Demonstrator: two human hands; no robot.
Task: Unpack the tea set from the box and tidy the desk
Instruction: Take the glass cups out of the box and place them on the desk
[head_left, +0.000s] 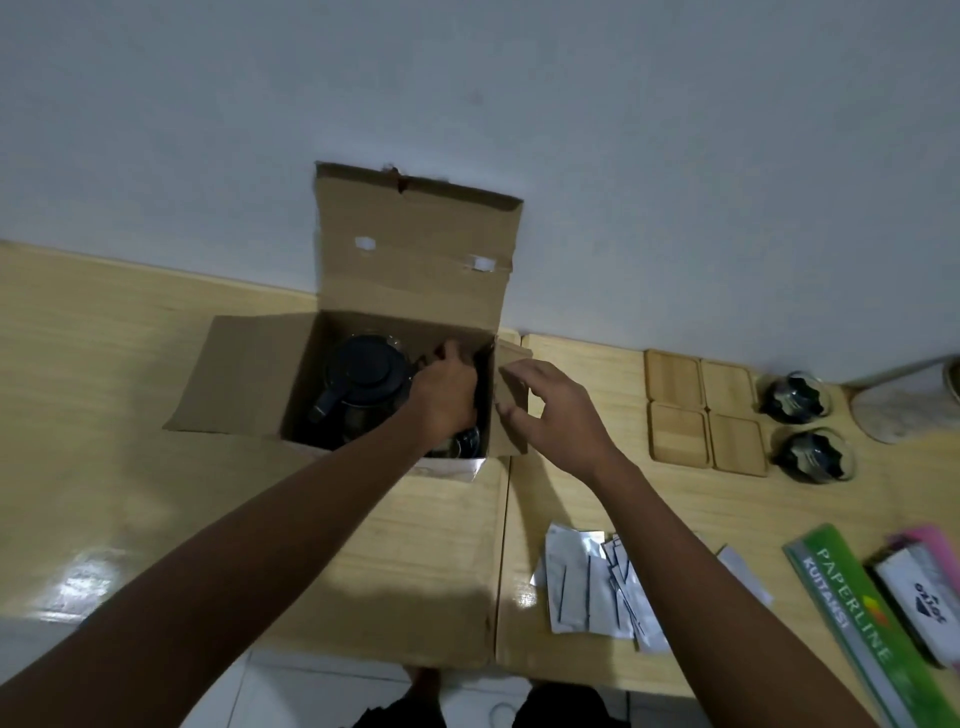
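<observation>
Left hand (447, 395): reached inside box (249, 384), grip hidden — cannot tell.
Right hand (556, 415): half-open, pinching right flap (511, 410).
Teapot (366, 382): unpacked yet? No, beside left hand.
Cups (795, 395), coasters (675, 376): out, right of right hand.

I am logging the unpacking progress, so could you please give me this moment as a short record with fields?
box: open cardboard box on the wooden desk, against the wall
still inside: dark-lidded glass teapot; a glass cup in the near right corner
left hand: reaching inside the box, fingertips hidden
right hand: at the box's right flap
already out: four wooden coasters, two glass cups
clutter: paper sachets, Paperline book
</observation>
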